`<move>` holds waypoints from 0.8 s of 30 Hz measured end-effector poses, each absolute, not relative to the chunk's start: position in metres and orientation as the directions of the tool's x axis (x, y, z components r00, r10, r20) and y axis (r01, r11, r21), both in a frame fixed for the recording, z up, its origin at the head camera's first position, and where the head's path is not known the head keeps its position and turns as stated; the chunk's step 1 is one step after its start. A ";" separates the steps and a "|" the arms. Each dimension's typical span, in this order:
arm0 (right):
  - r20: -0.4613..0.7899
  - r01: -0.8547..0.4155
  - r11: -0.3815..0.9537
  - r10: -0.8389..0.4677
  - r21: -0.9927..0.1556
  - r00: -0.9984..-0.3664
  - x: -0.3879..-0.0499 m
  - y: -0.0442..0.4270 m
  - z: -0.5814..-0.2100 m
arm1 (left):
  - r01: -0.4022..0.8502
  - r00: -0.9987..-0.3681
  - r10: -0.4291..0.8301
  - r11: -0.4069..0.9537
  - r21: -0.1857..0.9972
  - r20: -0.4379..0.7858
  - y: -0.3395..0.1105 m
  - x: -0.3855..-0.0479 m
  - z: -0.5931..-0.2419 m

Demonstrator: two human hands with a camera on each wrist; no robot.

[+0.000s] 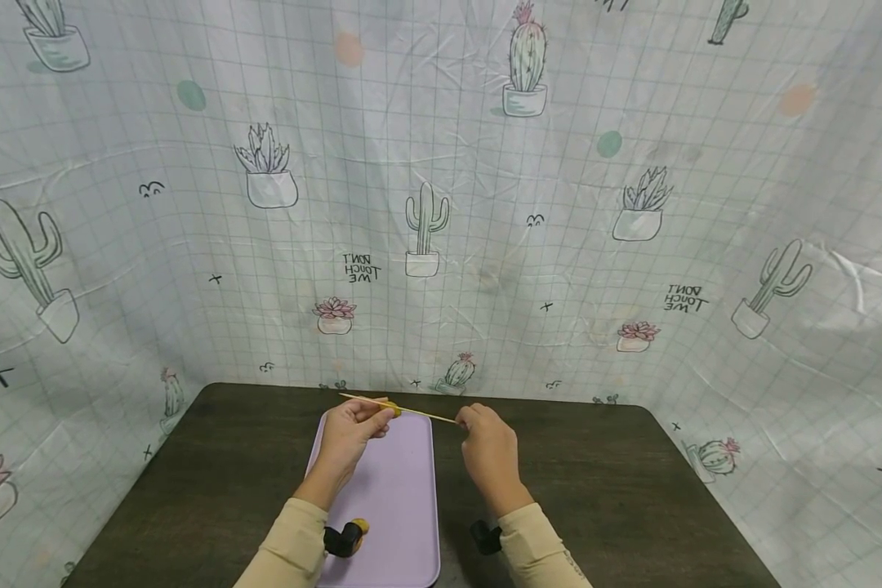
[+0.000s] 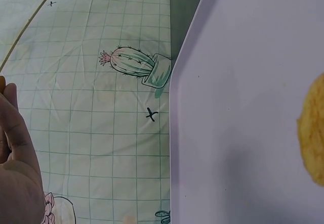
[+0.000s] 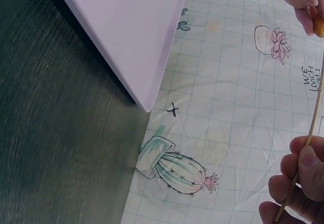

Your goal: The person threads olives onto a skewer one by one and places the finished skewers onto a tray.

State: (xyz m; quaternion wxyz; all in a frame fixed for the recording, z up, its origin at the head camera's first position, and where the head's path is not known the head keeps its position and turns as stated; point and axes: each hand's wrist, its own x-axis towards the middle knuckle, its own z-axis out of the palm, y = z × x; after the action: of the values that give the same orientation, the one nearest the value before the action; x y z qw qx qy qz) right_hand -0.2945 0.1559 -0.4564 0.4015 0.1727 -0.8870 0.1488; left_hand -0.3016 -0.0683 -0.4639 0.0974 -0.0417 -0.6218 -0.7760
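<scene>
A thin wooden skewer is held above the far end of the lilac tray. My right hand pinches its right end between thumb and fingers; in the right wrist view the stick runs down across the curled fingers. My left hand pinches a small yellow-orange piece, which is on or against the skewer; fingers hide part of it, so I cannot tell its kind. Another yellow, rough-surfaced round piece lies on the tray, partly behind the left wrist camera in the head view.
The tray rests on a dark wooden table. A white cloth printed with cacti and a grid hangs behind and at both sides. Black cameras are strapped to both wrists, over beige sleeves.
</scene>
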 end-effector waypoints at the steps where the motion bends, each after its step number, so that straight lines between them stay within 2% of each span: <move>1: 0.765 -0.425 0.897 -0.188 -0.121 -0.615 -0.295 0.155 -0.456 | 0.199 -0.978 -0.099 -0.209 0.957 0.181 -0.068 -0.301 -0.464; 15: 0.764 -0.419 0.900 -0.182 -0.124 -0.618 -0.294 0.149 -0.454 | 0.194 -0.979 -0.095 -0.191 0.962 0.179 -0.067 -0.298 -0.459; 24: 0.721 -0.402 0.898 -0.157 -0.180 -0.675 -0.289 0.145 -0.454 | 0.184 -0.982 -0.075 -0.193 0.964 0.172 -0.065 -0.296 -0.461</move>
State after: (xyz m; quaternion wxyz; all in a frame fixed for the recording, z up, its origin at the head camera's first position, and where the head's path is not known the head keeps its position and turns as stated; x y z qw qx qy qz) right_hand -0.2894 0.1455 -0.4539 0.3720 0.1554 -0.9002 0.1645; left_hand -0.2961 -0.0647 -0.4609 0.0839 -0.0430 -0.6296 -0.7712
